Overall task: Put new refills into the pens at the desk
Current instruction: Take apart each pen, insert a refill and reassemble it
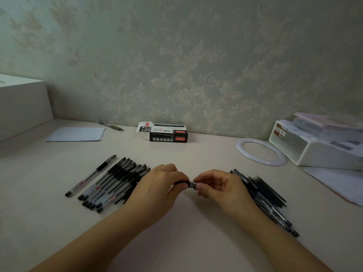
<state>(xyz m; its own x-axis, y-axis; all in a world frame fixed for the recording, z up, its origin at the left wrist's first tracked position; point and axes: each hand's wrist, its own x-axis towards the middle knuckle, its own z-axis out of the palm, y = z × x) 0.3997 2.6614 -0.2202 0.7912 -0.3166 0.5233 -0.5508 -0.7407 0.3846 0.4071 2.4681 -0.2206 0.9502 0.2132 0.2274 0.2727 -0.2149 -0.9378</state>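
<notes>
Both hands meet over the middle of the desk [186,222] on one black pen [189,183], held level between them. My left hand [157,185] grips the pen's dark grip end. My right hand [218,186] pinches the other part of the pen with thumb and fingers; most of the pen is hidden by the fingers. A row of several black gel pens [110,183] lies to the left of my left hand. A heap of black refills and pens [263,197] lies to the right of my right hand.
An open black refill box [167,134] stands at the back by the wall. White paper sheets [76,134] and a loose pen [111,126] lie at back left. A white ring [245,152], a white organiser [318,154] and papers [337,183] are at right.
</notes>
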